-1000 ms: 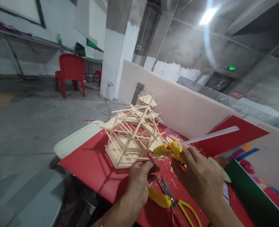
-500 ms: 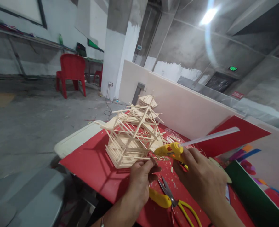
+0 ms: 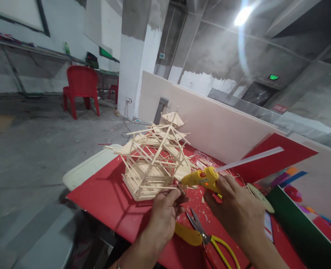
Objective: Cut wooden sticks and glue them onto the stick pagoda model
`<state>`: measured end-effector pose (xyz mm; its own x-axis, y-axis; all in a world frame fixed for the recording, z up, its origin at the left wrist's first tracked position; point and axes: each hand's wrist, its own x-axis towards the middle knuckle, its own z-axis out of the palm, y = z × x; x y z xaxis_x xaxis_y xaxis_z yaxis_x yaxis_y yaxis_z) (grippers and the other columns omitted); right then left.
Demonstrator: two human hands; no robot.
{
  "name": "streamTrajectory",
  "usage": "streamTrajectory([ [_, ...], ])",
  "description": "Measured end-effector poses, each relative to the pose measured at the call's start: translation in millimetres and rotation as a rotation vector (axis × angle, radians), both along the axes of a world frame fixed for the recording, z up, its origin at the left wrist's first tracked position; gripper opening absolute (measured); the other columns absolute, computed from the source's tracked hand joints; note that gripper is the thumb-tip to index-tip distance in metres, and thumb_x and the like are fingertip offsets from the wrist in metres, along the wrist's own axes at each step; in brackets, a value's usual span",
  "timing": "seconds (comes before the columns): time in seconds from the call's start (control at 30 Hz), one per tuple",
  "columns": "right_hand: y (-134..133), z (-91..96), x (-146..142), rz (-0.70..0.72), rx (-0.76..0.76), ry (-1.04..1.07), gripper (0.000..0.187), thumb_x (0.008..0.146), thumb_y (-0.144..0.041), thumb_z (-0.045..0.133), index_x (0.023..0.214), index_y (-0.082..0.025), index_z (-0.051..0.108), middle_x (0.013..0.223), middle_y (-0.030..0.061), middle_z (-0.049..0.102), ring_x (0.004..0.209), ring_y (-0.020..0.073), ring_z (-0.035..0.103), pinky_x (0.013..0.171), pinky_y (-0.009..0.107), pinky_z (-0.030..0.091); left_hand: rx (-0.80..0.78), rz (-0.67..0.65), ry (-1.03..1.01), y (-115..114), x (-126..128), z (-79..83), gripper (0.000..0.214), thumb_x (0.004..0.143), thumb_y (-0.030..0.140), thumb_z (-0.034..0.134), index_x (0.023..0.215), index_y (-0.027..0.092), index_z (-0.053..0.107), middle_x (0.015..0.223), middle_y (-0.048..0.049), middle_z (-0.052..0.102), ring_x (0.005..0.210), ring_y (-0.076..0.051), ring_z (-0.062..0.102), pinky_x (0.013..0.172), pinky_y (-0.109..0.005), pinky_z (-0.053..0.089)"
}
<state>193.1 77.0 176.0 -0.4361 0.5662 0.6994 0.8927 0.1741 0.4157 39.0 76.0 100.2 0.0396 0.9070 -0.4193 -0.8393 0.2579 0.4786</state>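
Observation:
My left hand [image 3: 164,211] is closed in a pinch on a thin wooden stick [image 3: 165,188], at the lower right side of a pavilion-like frame [image 3: 153,162] built of pale sticks. The frame hides part of this stick's length, so I cannot tell whether it is attached. In my right hand [image 3: 235,205] is a yellow glue gun [image 3: 201,178], its nozzle at the left fingertips. A long translucent glue stick [image 3: 251,158] juts from the gun's back. Scissors with yellow handles [image 3: 205,237] lie part-open below, between my two wrists.
The table has a red top [image 3: 104,198]. Behind the frame stand a smaller stick model with a pointed roof [image 3: 173,118] and loose sticks. A green-sided box [image 3: 297,220] and a round spool [image 3: 262,198] sit at the right. A pale board [image 3: 210,123] rises behind.
The camera view has shifted slightly, so the background sits a little farther left. Both hands keep their hold, and the glue gun's nozzle stays by the left fingertips.

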Motion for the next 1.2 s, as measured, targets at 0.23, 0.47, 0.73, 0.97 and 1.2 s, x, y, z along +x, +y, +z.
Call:
streamTrajectory([
  [0.23,0.4,-5.4,7.3,0.028,-0.004,0.022,0.017,0.084,-0.034,0.058,0.094,-0.021,0.064,0.085,-0.0019,0.070,0.050,0.0101,0.053,0.047,0.025,0.023,0.005,-0.010,-0.032,0.1,0.3,-6.9,0.026,0.056,0.019,0.082,0.075,0.016,0.066,0.064,0.0008,0.069,0.056,-0.013,0.066,0.040,-0.018,0.041],
  [0.47,3.8,-7.9,6.8,0.036,0.009,0.049,0.018,0.085,-0.034,0.057,0.093,-0.020,0.066,0.088,0.0000,0.071,0.051,0.0097,0.054,0.047,0.024,0.025,0.000,-0.014,-0.033,-0.1,-0.9,-6.3,0.026,0.055,0.018,0.084,0.075,0.014,0.068,0.066,-0.0001,0.070,0.055,-0.011,0.065,0.040,-0.017,0.043],
  [0.73,4.4,-8.9,5.8,0.031,0.008,0.058,0.020,0.086,-0.032,0.056,0.097,-0.020,0.067,0.083,-0.0012,0.069,0.051,0.0093,0.052,0.047,0.024,0.024,0.021,-0.009,-0.026,-0.4,-1.3,-7.5,0.029,0.052,0.020,0.087,0.073,0.014,0.068,0.063,0.0002,0.069,0.055,-0.012,0.064,0.040,-0.018,0.044],
  [0.97,5.7,-10.2,4.7,0.029,-0.007,0.077,0.019,0.084,-0.030,0.058,0.096,-0.019,0.068,0.083,-0.0010,0.068,0.052,0.0085,0.051,0.047,0.023,0.024,0.060,-0.006,-0.010,-1.3,-1.8,-10.8,0.029,0.055,0.021,0.088,0.075,0.013,0.069,0.063,0.0004,0.069,0.056,-0.012,0.064,0.041,-0.018,0.045],
  [1.2,6.2,-10.9,7.3,0.032,-0.007,0.063,0.019,0.085,-0.031,0.057,0.097,-0.020,0.068,0.083,-0.0011,0.067,0.053,0.0090,0.052,0.046,0.023,0.024,0.059,0.009,-0.015,-0.8,-1.3,-9.8,0.028,0.054,0.020,0.088,0.075,0.013,0.069,0.064,-0.0001,0.069,0.056,-0.012,0.065,0.041,-0.018,0.044],
])
